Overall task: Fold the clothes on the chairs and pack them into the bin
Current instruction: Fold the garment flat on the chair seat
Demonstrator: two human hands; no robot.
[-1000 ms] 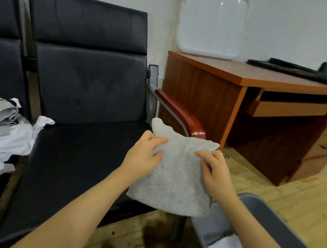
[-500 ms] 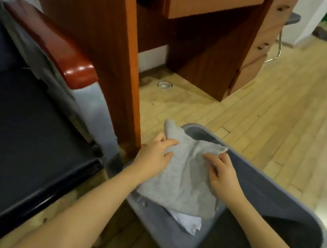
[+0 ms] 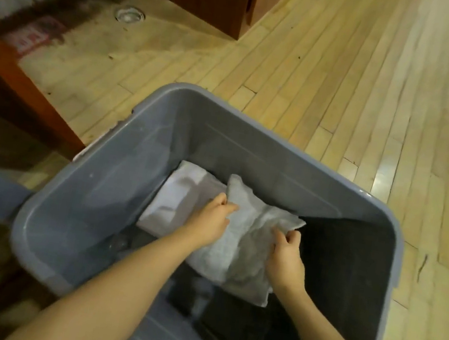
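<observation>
folded grey garment (image 3: 247,244) being gripped at both side edges by left hand (image 3: 209,220), right hand (image 3: 287,256) | being lowered into bin (image 3: 149,116) | judged soft, light, best held at edges

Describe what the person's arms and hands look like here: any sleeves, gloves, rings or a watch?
Both forearms are bare right up to the bottom edge of the frame, with no sleeve showing. The left hand and right hand wear no gloves, and no ring, watch or wristband can be seen. The picture is slightly soft, so fingernails cannot be made out.
</observation>
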